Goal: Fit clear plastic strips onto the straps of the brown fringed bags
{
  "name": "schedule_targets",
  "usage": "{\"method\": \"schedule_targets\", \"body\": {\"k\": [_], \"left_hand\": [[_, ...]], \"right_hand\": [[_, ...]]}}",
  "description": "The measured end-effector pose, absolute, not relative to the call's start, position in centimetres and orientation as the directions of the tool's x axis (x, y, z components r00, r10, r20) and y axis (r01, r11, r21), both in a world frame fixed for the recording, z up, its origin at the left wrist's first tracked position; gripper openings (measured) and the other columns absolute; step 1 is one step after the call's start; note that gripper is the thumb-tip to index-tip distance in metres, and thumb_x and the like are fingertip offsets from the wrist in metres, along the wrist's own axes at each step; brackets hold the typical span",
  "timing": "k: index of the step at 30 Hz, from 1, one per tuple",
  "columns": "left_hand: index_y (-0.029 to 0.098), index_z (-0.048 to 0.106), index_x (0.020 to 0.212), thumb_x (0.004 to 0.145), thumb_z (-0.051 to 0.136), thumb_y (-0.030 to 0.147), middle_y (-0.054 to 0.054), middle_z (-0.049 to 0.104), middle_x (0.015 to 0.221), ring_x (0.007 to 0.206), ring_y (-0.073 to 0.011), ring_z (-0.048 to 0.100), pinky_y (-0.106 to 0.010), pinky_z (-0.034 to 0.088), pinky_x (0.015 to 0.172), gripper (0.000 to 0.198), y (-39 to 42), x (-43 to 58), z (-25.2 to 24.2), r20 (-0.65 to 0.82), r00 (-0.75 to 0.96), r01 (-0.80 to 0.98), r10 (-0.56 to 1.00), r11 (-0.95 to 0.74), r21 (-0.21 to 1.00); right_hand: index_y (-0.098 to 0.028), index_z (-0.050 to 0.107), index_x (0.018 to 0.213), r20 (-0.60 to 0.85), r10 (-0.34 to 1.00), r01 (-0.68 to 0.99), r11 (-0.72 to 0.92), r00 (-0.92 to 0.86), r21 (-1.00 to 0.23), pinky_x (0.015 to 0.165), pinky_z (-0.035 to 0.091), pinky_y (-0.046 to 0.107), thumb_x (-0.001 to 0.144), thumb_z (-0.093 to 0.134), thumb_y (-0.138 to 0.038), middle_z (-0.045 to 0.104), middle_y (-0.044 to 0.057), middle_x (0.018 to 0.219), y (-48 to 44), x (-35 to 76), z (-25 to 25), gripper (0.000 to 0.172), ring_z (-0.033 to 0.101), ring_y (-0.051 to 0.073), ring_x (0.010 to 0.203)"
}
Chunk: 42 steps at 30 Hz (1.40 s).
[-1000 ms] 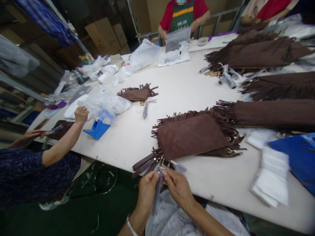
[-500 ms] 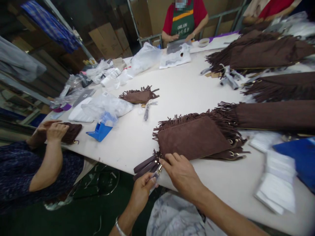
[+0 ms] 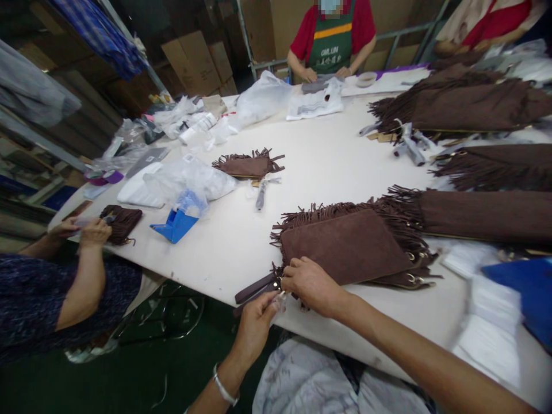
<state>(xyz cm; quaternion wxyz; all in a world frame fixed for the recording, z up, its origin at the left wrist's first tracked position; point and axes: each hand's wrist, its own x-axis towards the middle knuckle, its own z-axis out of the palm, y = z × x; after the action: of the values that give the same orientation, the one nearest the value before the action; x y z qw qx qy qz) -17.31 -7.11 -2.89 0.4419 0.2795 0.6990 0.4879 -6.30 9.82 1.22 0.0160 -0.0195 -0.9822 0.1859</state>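
At the table's near edge, my left hand (image 3: pixel 257 322) pinches a small piece of clear plastic wrap (image 3: pixel 280 302) near a metal clasp. My right hand (image 3: pixel 311 286) is closed at the same spot, its fingers curled over the front left corner of a brown fringed bag (image 3: pixel 345 244); what its fingertips grip is too small to make out. The bag lies flat on top of another, with gold rings at its right end. A brown wrist strap (image 3: pixel 255 288) rests just left of my fingers on the edge.
A blue tape dispenser (image 3: pixel 176 223) and plastic bags (image 3: pixel 194 179) lie left. A small fringed bag (image 3: pixel 246 165) sits mid-table, with brown bags (image 3: pixel 483 215) and white packets (image 3: pixel 491 328) at right. A co-worker's hands (image 3: pixel 95 231) are at far left; another person (image 3: pixel 332 43) stands opposite.
My left hand has moved slightly up to the clasp, covering more of the plastic-wrapped piece. My right fingers have curled in. The left co-worker's hands now hold something pale.
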Motion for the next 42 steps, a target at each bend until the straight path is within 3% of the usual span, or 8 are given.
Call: {"method": "schedule_targets", "body": {"k": [8, 14, 17, 23, 28, 32, 35, 42], "left_hand": [[0.019, 0.064, 0.110, 0.083, 0.054, 0.017, -0.008, 0.069, 0.114, 0.107, -0.0245, 0.061, -0.036, 0.044, 0.096, 0.029, -4.0, -15.4, -3.4, -0.256, -0.529, -0.014, 0.809, 0.294, 0.956], [0.015, 0.061, 0.116, 0.085, 0.058, 0.033, -0.010, 0.071, 0.105, 0.098, -0.0243, 0.064, -0.035, 0.048, 0.087, 0.035, -3.2, -15.2, -3.2, -0.331, -0.505, -0.113, 0.797, 0.319, 0.941], [0.014, 0.062, 0.114, 0.085, 0.059, 0.034, -0.011, 0.070, 0.105, 0.094, -0.0234, 0.065, -0.035, 0.048, 0.086, 0.035, -2.7, -14.7, -3.3, -0.341, -0.507, -0.167, 0.791, 0.299, 0.940], [0.015, 0.064, 0.111, 0.084, 0.061, 0.037, -0.011, 0.070, 0.108, 0.102, -0.0243, 0.062, -0.036, 0.046, 0.092, 0.035, -2.2, -14.6, -2.8, -0.369, -0.520, -0.249, 0.771, 0.277, 0.928], [0.018, 0.062, 0.117, 0.081, 0.063, 0.045, -0.011, 0.068, 0.112, 0.107, -0.0254, 0.061, -0.035, 0.047, 0.088, 0.045, -5.3, -15.6, -2.8, -0.524, -0.459, -0.379, 0.717, 0.375, 0.846], [0.015, 0.066, 0.099, 0.077, 0.065, 0.050, -0.010, 0.072, 0.093, 0.085, -0.0222, 0.067, -0.031, 0.048, 0.075, 0.042, -8.2, -15.4, -3.1, -0.617, -0.382, -0.416, 0.688, 0.468, 0.780], [0.014, 0.066, 0.093, 0.076, 0.068, 0.047, -0.009, 0.072, 0.083, 0.074, -0.0189, 0.065, -0.029, 0.047, 0.071, 0.037, -8.7, -14.6, -2.9, -0.608, -0.346, -0.475, 0.715, 0.425, 0.771], [0.013, 0.066, 0.080, 0.069, 0.076, 0.031, -0.003, 0.067, 0.068, 0.063, -0.0145, 0.061, -0.025, 0.045, 0.064, 0.023, -6.8, -14.0, -3.5, -0.591, -0.375, -0.616, 0.714, 0.284, 0.734]], "right_hand": [[-0.018, 0.062, 0.091, 0.035, 0.110, 0.081, 0.883, -0.993, -0.462, 0.073, 0.029, 0.034, 0.088, 0.056, -0.022, 0.066, 0.006, 0.088, 9.6, -6.0, 0.2, 0.008, 0.050, 0.021, 0.085], [-0.013, 0.044, 0.134, 0.067, 0.094, 0.045, 0.852, -0.993, -0.521, 0.079, 0.033, 0.034, 0.083, 0.053, -0.012, 0.065, 0.010, 0.099, 9.3, -4.0, 0.2, 0.051, 0.051, 0.022, 0.089], [-0.009, 0.034, 0.141, 0.074, 0.119, 0.064, 0.854, -0.990, -0.517, 0.081, 0.034, 0.036, 0.086, 0.050, -0.016, 0.064, 0.012, 0.100, 8.9, -3.8, -0.4, 0.057, 0.050, 0.023, 0.090], [-0.015, 0.046, 0.133, 0.037, 0.185, 0.142, 0.856, -0.982, -0.497, 0.080, 0.032, 0.035, 0.085, 0.051, -0.011, 0.065, 0.010, 0.107, 8.7, -4.7, -1.4, 0.048, 0.051, 0.023, 0.092], [-0.018, 0.054, 0.121, 0.036, 0.201, 0.150, 0.829, -0.979, -0.539, 0.079, 0.030, 0.033, 0.083, 0.054, -0.009, 0.067, 0.006, 0.103, 8.8, -4.8, -1.0, 0.039, 0.051, 0.021, 0.092], [-0.020, 0.055, 0.120, 0.069, 0.232, 0.153, 0.810, -0.970, -0.566, 0.078, 0.030, 0.032, 0.085, 0.050, -0.006, 0.068, 0.004, 0.100, 8.6, -4.6, -1.1, 0.038, 0.052, 0.020, 0.091], [-0.020, 0.056, 0.119, 0.072, 0.243, 0.166, 0.820, -0.967, -0.547, 0.077, 0.030, 0.032, 0.088, 0.049, -0.007, 0.069, 0.004, 0.099, 8.4, -4.8, -1.2, 0.035, 0.052, 0.019, 0.090], [-0.014, 0.057, 0.117, 0.157, 0.241, 0.171, 0.915, -0.958, -0.365, 0.083, 0.037, 0.036, 0.092, 0.050, -0.018, 0.066, 0.011, 0.100, 6.6, -3.9, -0.7, 0.026, 0.053, 0.023, 0.095]]}}
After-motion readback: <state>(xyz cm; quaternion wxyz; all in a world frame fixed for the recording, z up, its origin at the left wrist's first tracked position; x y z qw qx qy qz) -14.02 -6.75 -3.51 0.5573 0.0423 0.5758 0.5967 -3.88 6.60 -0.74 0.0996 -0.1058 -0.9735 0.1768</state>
